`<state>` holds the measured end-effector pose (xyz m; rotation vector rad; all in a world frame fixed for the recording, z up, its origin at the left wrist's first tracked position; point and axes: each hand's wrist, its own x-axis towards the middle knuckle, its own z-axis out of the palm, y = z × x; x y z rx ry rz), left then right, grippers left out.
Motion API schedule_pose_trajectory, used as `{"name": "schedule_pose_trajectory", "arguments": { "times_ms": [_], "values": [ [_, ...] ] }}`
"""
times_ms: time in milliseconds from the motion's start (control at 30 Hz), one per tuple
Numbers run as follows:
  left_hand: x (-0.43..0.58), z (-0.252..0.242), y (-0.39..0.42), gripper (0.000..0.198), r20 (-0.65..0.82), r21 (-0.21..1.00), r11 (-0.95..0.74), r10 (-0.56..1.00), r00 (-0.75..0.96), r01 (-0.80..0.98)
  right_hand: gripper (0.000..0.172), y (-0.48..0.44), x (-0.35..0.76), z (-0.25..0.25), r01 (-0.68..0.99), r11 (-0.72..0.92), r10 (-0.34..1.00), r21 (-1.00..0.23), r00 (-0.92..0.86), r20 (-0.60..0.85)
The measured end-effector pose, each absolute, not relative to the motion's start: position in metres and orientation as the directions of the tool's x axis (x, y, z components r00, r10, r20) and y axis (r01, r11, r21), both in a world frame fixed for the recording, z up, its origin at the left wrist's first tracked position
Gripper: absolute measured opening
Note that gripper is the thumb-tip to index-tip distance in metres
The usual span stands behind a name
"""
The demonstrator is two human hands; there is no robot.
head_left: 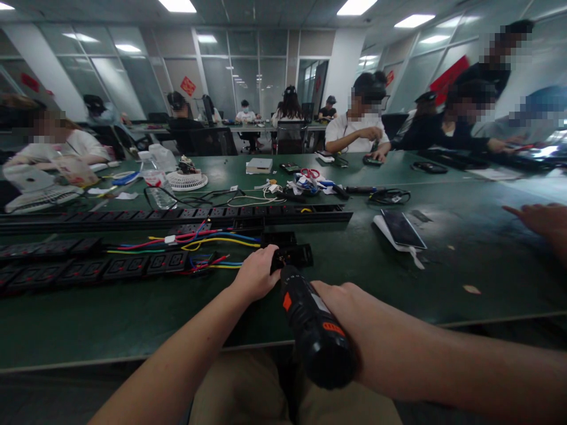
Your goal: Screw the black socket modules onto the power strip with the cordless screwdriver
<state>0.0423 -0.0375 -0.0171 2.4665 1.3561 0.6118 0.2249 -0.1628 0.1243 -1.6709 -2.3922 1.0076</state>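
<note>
My right hand (348,304) is wrapped round a black cordless drill (308,330) with orange marks. The drill points away from me, its front end at a small black housing (302,255). Closed on the near left end of that housing are the fingers of my left hand (257,274). Where the drill's bit meets the housing is partly hidden. Blue, yellow and red wires (225,237) run left from the housing area toward black socket strips (128,268) lying on the green table (177,330). Another black housing (283,238) lies just behind.
Behind, a long black socket rail (190,213) crosses the table. A water bottle (157,183), a white fan (188,180), cables and red-handled scissors (310,173) lie beyond. A phone (403,228) is to the right, with another person's hand (543,227) at the right edge.
</note>
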Motion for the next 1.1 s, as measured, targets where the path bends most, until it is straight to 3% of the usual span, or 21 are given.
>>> {"name": "schedule_pose_trajectory", "arguments": {
  "times_ms": [500,1100],
  "values": [
    [0.0420,-0.0189,-0.0362,0.034,0.240,0.412,-0.533,0.846,0.477,0.739,0.028,-0.1640,0.2257,0.1231,0.797,0.212,0.847,-0.565,-0.439,-0.302],
    [0.0414,-0.0215,-0.0349,0.036,0.254,0.410,-0.537,0.843,0.473,0.737,0.031,-0.1657,0.2246,0.1240,0.832,0.199,0.846,-0.519,-0.413,-0.337]
  ]
}}
